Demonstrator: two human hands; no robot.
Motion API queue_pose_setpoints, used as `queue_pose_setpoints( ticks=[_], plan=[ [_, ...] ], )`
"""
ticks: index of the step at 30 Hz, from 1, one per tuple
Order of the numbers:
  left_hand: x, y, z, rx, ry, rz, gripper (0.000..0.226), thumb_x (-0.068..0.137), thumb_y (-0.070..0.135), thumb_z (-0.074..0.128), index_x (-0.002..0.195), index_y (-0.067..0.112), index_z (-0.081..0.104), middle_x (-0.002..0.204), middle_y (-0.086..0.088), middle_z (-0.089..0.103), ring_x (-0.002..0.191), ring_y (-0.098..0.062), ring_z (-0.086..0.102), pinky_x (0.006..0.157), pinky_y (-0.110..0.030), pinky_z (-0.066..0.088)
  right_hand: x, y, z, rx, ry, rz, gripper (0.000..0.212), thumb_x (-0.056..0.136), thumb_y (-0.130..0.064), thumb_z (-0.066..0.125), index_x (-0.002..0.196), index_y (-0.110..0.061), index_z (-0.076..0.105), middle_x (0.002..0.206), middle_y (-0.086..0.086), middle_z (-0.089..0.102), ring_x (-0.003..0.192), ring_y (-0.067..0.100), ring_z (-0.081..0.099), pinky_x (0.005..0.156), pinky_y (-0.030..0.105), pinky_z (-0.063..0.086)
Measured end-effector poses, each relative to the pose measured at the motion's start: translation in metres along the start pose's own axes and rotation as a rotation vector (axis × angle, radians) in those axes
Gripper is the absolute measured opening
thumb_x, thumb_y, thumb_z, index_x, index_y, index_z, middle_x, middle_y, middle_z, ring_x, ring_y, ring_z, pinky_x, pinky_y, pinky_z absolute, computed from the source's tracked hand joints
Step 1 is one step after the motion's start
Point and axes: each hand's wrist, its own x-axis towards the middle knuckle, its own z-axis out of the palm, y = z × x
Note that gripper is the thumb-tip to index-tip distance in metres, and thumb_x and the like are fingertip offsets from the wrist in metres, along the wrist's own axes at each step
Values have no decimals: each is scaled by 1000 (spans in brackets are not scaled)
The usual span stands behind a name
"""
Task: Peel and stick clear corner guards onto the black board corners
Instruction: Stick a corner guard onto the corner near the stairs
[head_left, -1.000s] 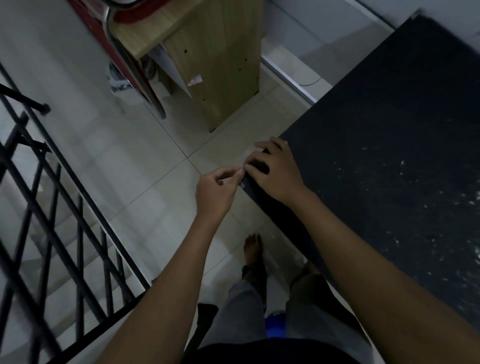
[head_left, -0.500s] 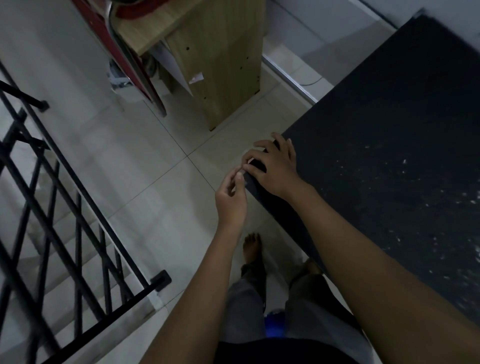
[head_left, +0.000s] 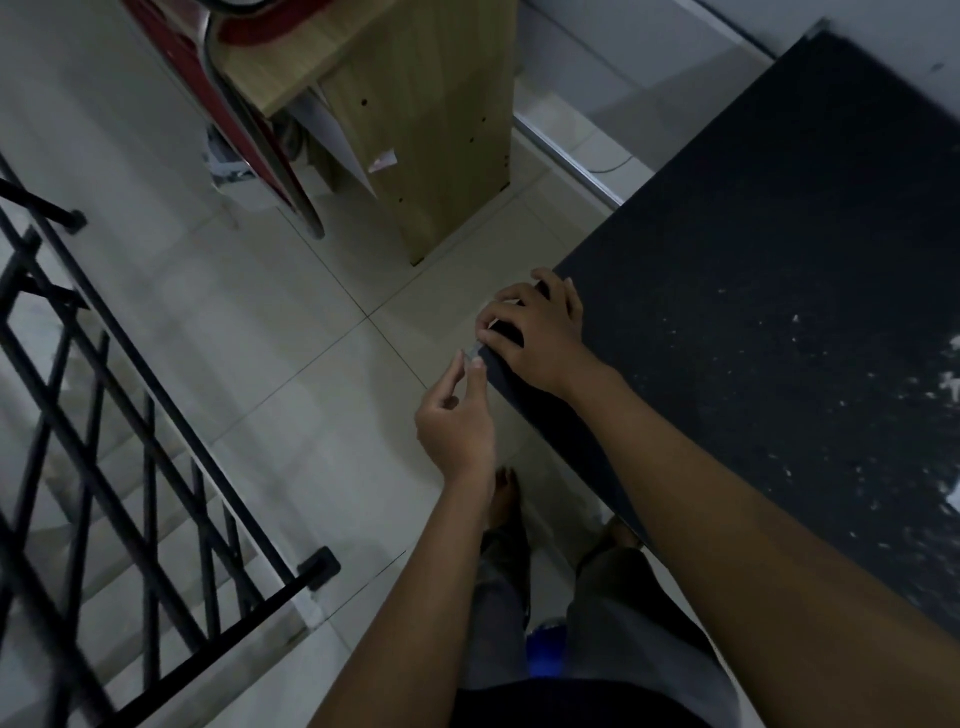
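Note:
The black board (head_left: 769, 270) fills the right side, its near-left corner pointing at the tiled floor. My right hand (head_left: 535, 332) lies curled over that corner, fingers wrapped around the edge and pressing a small clear corner guard (head_left: 477, 349), which barely shows as a pale glint at the tip. My left hand (head_left: 457, 415) hovers just below and left of the corner, thumb and forefinger pinched together at the guard's lower end. Whether they hold a backing strip is too small to tell.
A wooden cabinet (head_left: 426, 119) stands on the floor behind the corner, with a red-framed object (head_left: 249, 135) leaning beside it. A black metal stair railing (head_left: 119, 447) runs along the left. My legs and bare feet (head_left: 506, 499) are below the hands. White specks dot the board's right part.
My left hand has dropped from level with the corner to below it, turning so the pinched fingers point up at the guard. My right hand stays on the corner.

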Motion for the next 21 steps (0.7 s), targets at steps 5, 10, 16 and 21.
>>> queue_pose_setpoints(
  ticks=[5, 10, 16, 21],
  plan=[
    [-7, 4, 0, 116, 58, 89, 28, 92, 41, 72, 113, 24, 78, 104, 20, 65, 93, 13, 56, 92, -20, 52, 1, 0, 1, -13, 4, -5, 13, 96, -41, 54, 98, -39, 66, 132, -7, 52, 145, 27, 13, 118, 49, -7],
    [-6, 3, 3, 159, 67, 132, 23, 93, 39, 71, 108, 23, 78, 107, 15, 67, 93, 10, 57, 99, -27, 52, 1, 0, 1, -14, -11, -5, 14, 96, -41, 53, 100, -39, 66, 132, -7, 52, 146, 26, 11, 119, 50, -7],
    [-11, 0, 5, 131, 43, 50, 27, 91, 52, 68, 101, 29, 78, 100, -17, 74, 99, -38, 68, 90, -48, 59, 2, -1, -2, -10, -64, 6, 14, 96, -41, 51, 101, -39, 65, 135, -10, 51, 146, 27, 8, 119, 50, -8],
    [-13, 6, 6, 88, 25, -42, 23, 96, 37, 68, 106, 18, 77, 71, 18, 59, 58, 4, 53, 59, -3, 43, 1, -1, -6, 26, -108, 11, 13, 97, -40, 52, 101, -39, 64, 146, -12, 46, 148, 26, 3, 116, 48, -12]
  ],
)
